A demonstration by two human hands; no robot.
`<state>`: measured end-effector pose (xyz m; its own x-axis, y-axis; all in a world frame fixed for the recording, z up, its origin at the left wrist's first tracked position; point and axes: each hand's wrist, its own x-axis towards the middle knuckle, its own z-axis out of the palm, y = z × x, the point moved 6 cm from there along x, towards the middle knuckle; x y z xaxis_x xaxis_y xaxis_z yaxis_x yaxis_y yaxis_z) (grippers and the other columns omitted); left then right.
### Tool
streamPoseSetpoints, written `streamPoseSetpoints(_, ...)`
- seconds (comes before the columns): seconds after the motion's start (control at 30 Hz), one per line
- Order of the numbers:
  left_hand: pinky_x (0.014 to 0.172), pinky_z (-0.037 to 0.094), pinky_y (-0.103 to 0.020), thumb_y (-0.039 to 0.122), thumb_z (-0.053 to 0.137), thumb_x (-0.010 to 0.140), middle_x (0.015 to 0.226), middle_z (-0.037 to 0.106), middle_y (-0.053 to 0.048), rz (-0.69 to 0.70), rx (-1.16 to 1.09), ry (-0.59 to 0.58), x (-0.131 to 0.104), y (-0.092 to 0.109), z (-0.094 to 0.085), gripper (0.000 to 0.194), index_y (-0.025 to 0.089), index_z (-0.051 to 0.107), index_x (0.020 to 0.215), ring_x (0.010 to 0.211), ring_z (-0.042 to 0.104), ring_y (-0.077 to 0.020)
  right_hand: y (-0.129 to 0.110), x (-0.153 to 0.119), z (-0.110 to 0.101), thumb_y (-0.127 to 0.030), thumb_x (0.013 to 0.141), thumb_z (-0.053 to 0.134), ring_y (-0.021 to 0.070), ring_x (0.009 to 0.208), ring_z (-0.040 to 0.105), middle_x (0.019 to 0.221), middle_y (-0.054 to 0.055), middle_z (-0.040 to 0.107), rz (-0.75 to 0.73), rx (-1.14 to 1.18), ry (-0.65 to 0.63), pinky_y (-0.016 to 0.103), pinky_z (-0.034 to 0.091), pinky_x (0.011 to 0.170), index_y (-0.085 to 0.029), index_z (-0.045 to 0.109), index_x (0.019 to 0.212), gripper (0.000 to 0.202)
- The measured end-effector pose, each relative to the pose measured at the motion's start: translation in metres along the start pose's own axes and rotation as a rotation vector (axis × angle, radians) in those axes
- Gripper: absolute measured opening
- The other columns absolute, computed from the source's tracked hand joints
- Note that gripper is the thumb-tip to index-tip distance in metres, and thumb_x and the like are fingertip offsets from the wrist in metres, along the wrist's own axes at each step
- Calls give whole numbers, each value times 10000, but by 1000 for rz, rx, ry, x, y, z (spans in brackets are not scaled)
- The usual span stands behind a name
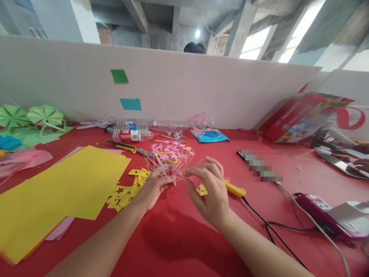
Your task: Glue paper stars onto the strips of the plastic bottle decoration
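A clear plastic bottle piece cut into thin strips [169,166] stands over the red table, with pink paper stars [170,148] at the strip ends. My left hand [158,184] is closed around its lower part. My right hand [210,188] is beside it, thumb and forefinger at the end of one clear strip, other fingers loosely curled. Cut yellow paper with star shapes [127,192] lies left of my left hand, and a few small yellow stars [201,189] lie behind my right hand. A yellow-handled corded tool [235,189], probably a glue gun, is partly hidden by that hand.
Yellow paper sheets [77,181] cover the left. Scissors [141,151], a yellow cutter [126,148], plastic bottles [129,134] and a blue packet [210,135] lie behind. At right are a blurred-out phone [256,164], purple power strip [317,211], cables and red bag [300,117]; another person's hand [361,165] shows.
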<state>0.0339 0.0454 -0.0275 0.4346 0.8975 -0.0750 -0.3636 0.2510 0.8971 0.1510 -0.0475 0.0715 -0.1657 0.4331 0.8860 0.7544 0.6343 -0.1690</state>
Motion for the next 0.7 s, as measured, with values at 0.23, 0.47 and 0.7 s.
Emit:
streamPoseSetpoints(0.23,667,437,-216,195,751,668,764,648,25,13,9,4,2,0,0,269,192,634,910,625,569,-77,0,-2,1,-85,858,541,134,732,598,835,-14,701,-9,57,-2,397,377,983,-221,552,978,182)
streamPoseSetpoints(0.47,685,418,-218,192,741,688,731,623,32,14,22,-20,0,0,2,216,200,646,882,661,562,-86,-3,0,1,-143,846,580,166,757,584,800,6,684,-17,22,-23,413,420,923,-211,566,997,167)
streamPoseSetpoints(0.7,705,416,-249,206,758,650,728,639,21,0,16,0,-1,-1,1,244,196,646,867,668,571,-111,-5,-1,3,-61,839,526,133,697,596,796,-24,697,-35,83,-31,403,426,936,-222,553,950,197)
